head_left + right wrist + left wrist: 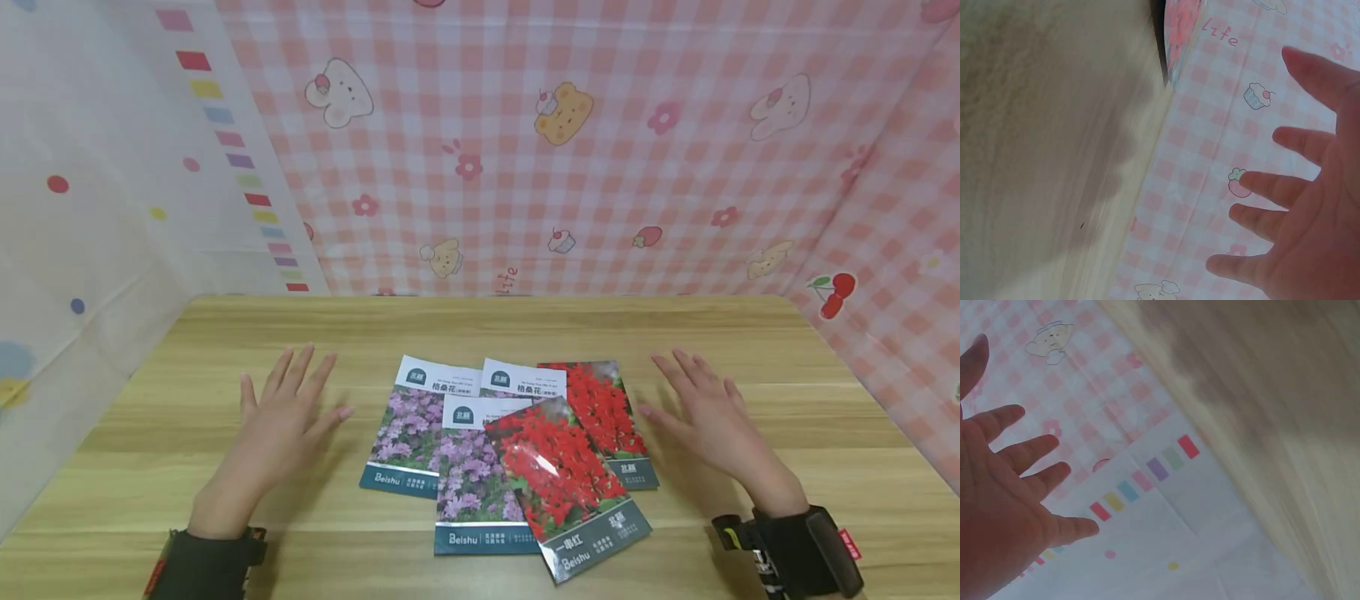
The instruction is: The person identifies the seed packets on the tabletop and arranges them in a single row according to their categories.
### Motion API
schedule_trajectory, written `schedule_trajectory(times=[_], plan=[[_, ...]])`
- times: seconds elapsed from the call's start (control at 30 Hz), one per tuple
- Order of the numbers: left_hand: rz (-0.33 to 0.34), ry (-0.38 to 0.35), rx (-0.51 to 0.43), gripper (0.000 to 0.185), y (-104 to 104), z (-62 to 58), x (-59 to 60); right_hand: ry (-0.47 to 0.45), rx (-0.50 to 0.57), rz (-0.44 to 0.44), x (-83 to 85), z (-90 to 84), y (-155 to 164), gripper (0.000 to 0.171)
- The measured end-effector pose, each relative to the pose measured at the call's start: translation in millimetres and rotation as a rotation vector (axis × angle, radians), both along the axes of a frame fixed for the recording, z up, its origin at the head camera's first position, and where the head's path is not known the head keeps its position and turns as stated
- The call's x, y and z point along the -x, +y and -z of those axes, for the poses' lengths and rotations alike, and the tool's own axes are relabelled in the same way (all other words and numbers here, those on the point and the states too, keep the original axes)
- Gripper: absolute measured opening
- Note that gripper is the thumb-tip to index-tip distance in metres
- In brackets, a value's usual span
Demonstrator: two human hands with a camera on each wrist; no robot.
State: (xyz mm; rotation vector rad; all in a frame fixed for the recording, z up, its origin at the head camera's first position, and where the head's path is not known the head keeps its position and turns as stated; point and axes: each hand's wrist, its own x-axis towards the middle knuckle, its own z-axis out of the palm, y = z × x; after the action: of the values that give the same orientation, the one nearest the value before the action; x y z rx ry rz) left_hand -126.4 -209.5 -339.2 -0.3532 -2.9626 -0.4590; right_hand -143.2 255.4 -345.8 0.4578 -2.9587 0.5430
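Several flower seed packets lie overlapping on the wooden table. Purple-flower packets are on the left: one at the far left [408, 425], one partly covered at the back [525, 377], and one in front [476, 483]. A red-flower packet [566, 475] lies tilted on top at the front, with another red-flower packet [603, 408] behind it. My left hand [281, 425], fingers spread, is left of the packets and touches none. To their right, my right hand [708, 417] has its fingers spread and holds nothing. Both wrist views show bare palms.
The wooden table [225, 358] meets a pink checked cloth [495, 217] at the back. White cloth [97, 250] with coloured dots hangs at the left, and more checked cloth [900, 333] closes the right side. Black bands [806, 542] wrap both wrists.
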Motion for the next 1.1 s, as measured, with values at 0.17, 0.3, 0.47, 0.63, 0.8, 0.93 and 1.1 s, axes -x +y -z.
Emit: schedule_trajectory(times=[0.17,0.3,0.47,0.63,0.8,0.93,1.1], plan=[[-0.001,0.031,-0.061,0.068,5,-6.6,-3.0,0.068,0.07,0.028,-0.9,-2.6,-2,0.066],[0.012,0.074,-0.137,0.066,12,-13.2,-5.7,0.096,0.151,0.036,-2.2,-7.4,-5,0.062],[0.004,0.065,-0.23,0.062,20,-22.3,-10.8,0.108,0.198,0.045,-6.4,-13.9,-12,0.059],[-0.013,0.022,-0.295,0.057,29,-28.7,-15.6,0.138,0.207,0.033,-11.6,-17.6,-23,0.054],[-0.002,0.024,-0.351,0.049,38,-30.7,-17.7,0.156,0.201,0.009,-18.0,-20.7,-34,0.049],[-0.006,0.022,-0.41,0.043,44,-30.6,-19.3,0.169,0.204,-0.015,-24.5,-24.5,-45,0.048],[-0.034,-0.029,-0.493,0.038,50,-30.7,-20.0,0.196,0.201,-0.087,-31.8,-29.4,-65,0.048]])
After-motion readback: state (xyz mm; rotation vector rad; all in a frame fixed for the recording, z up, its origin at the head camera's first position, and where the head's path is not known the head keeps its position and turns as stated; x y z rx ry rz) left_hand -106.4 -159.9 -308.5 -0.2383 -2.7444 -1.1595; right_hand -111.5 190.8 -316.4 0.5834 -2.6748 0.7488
